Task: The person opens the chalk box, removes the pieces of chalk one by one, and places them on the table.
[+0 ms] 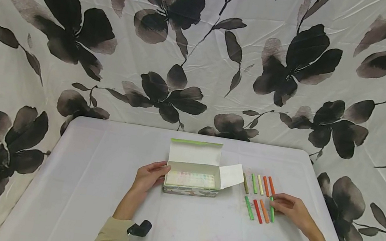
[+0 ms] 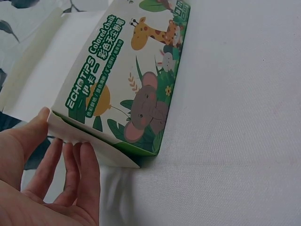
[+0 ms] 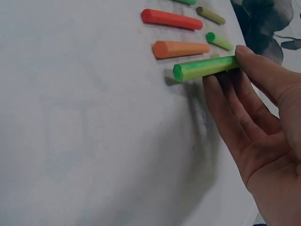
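A colored chalk box [image 1: 190,191] lies on the table with its lid raised and a side flap [image 1: 232,175] out to the right. Paler contents show inside it. At the box's left end, my left hand [image 1: 147,177] pinches the edge between thumb and fingertips; the left wrist view shows a printed elephant and giraffe on the box [image 2: 117,80]. My right hand [image 1: 293,211] pinches a green chalk stick [image 3: 202,69] by one end. Beside it lie an orange chalk [image 3: 181,49], a red chalk [image 3: 174,20] and several more in two rows.
The white-covered table [image 1: 176,234] carries faint colored smudges near its front. Behind it hangs a white cloth [image 1: 216,65] with dark flowers. In the back row of chalks are an olive stick [image 1: 245,183] and a yellow stick [image 1: 260,185].
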A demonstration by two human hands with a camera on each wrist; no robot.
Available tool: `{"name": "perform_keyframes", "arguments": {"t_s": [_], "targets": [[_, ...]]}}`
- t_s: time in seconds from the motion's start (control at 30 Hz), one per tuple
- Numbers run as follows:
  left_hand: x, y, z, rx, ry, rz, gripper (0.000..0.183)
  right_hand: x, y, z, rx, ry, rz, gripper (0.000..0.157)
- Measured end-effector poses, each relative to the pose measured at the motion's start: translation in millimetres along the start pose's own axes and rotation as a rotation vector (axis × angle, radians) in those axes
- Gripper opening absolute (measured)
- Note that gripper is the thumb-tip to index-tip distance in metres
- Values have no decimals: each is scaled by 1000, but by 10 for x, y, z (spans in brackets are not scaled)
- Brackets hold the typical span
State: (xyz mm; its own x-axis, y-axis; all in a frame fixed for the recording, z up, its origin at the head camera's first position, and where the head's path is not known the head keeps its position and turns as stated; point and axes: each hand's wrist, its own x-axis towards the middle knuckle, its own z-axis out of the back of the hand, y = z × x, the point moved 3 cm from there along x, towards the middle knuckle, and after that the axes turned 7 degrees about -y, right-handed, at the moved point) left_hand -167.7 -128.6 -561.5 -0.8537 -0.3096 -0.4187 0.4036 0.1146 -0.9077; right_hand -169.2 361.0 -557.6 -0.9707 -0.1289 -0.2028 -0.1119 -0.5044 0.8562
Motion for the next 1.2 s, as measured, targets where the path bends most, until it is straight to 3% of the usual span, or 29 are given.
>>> {"name": "perform_keyframes", "arguments": {"t_s": [0.6, 1.2], "targets": [[6, -10, -30, 10, -8, 9, 45, 61, -21, -77, -232, -89, 124, 25], [16, 12, 2, 29, -14, 13, 48, 283, 616, -29, -281, -158, 336, 16]]}}
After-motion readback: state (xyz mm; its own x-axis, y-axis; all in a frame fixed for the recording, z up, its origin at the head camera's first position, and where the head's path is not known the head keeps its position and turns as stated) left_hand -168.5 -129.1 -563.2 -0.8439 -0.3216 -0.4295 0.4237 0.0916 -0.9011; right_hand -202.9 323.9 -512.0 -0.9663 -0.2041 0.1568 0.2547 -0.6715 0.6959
